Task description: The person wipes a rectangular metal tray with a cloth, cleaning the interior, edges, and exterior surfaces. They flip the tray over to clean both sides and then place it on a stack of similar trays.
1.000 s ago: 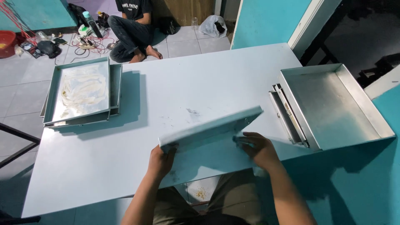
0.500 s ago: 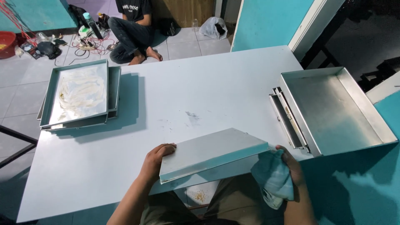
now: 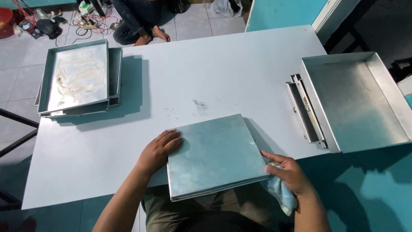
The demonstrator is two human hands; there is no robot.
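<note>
A square metal baking tray [image 3: 214,157] lies upside down at the near edge of the white table [image 3: 214,73], its flat bottom facing up and its near side overhanging the edge. My left hand [image 3: 159,150] rests with fingers spread on the tray's left edge. My right hand [image 3: 287,174] holds a light blue cloth [image 3: 281,195] bunched against the tray's right edge.
A stack of metal trays [image 3: 77,79] with a smeared top one sits at the table's far left. Larger metal trays [image 3: 356,101] lie at the right edge, with narrow pans [image 3: 304,109] beside them. A person sits on the tiled floor [image 3: 139,19] beyond the table.
The tray was held tilted on edge a second ago; it now lies flat, bottom up. My right hand has taken the cloth to the tray's right side.
</note>
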